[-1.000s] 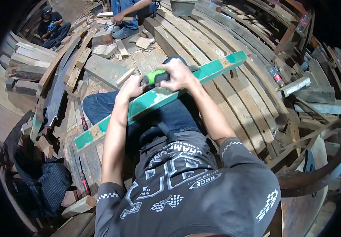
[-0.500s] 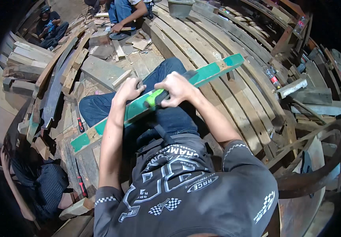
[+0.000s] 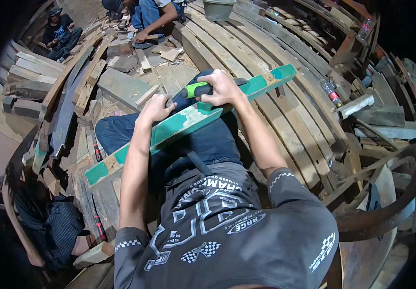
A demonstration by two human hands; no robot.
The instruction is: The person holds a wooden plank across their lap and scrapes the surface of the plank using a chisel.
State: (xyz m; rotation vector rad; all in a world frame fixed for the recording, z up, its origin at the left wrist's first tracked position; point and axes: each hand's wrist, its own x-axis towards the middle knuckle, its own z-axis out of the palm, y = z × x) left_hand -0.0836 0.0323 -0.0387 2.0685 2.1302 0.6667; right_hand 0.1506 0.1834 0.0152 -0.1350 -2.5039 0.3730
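Note:
A long plank with flaking teal paint point(image 3: 258, 85) lies diagonally across my bent legs point(image 3: 121, 130). My right hand point(image 3: 220, 87) is closed round a green and black tool handle point(image 3: 192, 90), just above the plank's middle; a grey blade shows at the right beyond my fingers. My left hand point(image 3: 158, 108) has its fingers curled at the far edge of the plank, left of the tool. A pale wood offcut point(image 3: 145, 96) lies behind it. Two screwdrivers with red and black handles point(image 3: 98, 151) point(image 3: 101, 226) lie among boards at my left.
Long curved beams point(image 3: 275, 125) run along my right, with plastic bottles point(image 3: 335, 98) and a grey bucket point(image 3: 217, 10). Two people point(image 3: 63, 38) point(image 3: 155, 24) sit farther off among offcuts. Dark striped cloth point(image 3: 61, 226) and a bare limb point(image 3: 25, 241) are at lower left.
My right hand with the tool moved down toward me half a second ago and is now higher up again. Pale bare wood shows on the plank beneath it. My left hand stays on the plank.

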